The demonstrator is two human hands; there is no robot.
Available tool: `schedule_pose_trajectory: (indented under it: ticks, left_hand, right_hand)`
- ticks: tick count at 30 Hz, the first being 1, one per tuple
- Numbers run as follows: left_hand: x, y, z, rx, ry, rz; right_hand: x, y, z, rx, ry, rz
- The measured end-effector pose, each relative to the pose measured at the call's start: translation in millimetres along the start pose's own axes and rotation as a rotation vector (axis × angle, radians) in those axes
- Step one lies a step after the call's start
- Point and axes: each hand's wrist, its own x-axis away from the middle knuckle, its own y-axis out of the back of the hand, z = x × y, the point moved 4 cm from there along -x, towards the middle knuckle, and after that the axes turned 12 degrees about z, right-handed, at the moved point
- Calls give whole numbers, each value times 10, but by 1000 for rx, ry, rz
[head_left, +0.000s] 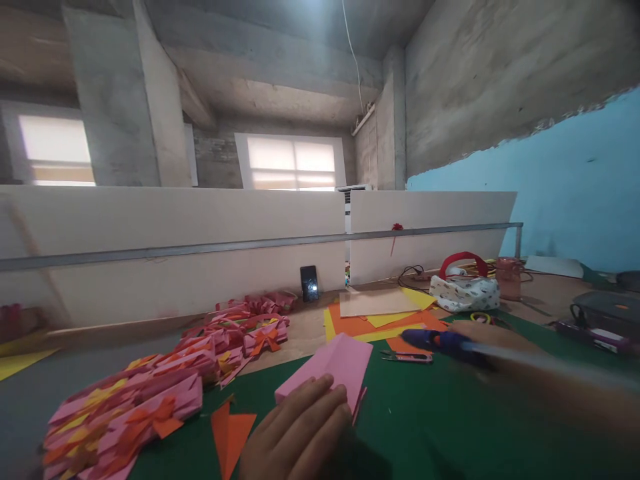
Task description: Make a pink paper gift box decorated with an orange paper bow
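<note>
Your left hand (pixel 300 433) presses flat on the folded pink paper sheet (pixel 333 370), its long axis running up-right from your fingers, while your blurred right hand (pixel 487 337) grips the blue glue gun (pixel 440 342), nozzle pointing left.

Bare green worktop (pixel 450 413) lies open between the two hands. On the left, a long row of pink paper bundles (pixel 165 387) blocks the way. Behind, loose orange and yellow sheets (pixel 370 323), small scissors (pixel 406 357) and a patterned pouch (pixel 465 293) crowd the space.
</note>
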Motion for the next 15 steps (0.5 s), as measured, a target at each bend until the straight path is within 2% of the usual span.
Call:
schedule_pose_trajectory:
  ticks: [2, 4, 5, 7, 9, 12, 14, 15]
  left_hand:
    - [11, -2, 61, 31, 14, 24]
    - [2, 3, 108, 40, -5, 30]
    - [-9, 8, 125, 44, -13, 30]
    - [-36, 20, 146, 62, -8, 28]
    - [-61, 28, 146, 103, 6, 34]
    - [-78, 37, 156, 216, 93, 43]
    - [-70, 47, 193, 296, 200, 30]
    - [-61, 55, 214, 325, 249, 16]
  right_hand:
    - [-27, -188, -343, 225, -41, -25]
    - [-62, -381, -644, 351, -76, 52]
    - [-74, -449, -741, 381, -97, 78]
    - [-87, -489, -736, 408, -90, 1]
    - [-93, -448, -429, 345, 85, -152]
    - [-153, -374, 234, 267, 231, -227]
    - [-175, -280, 651, 85, 375, -405]
    - [-189, -249, 798, 12, 403, -484]
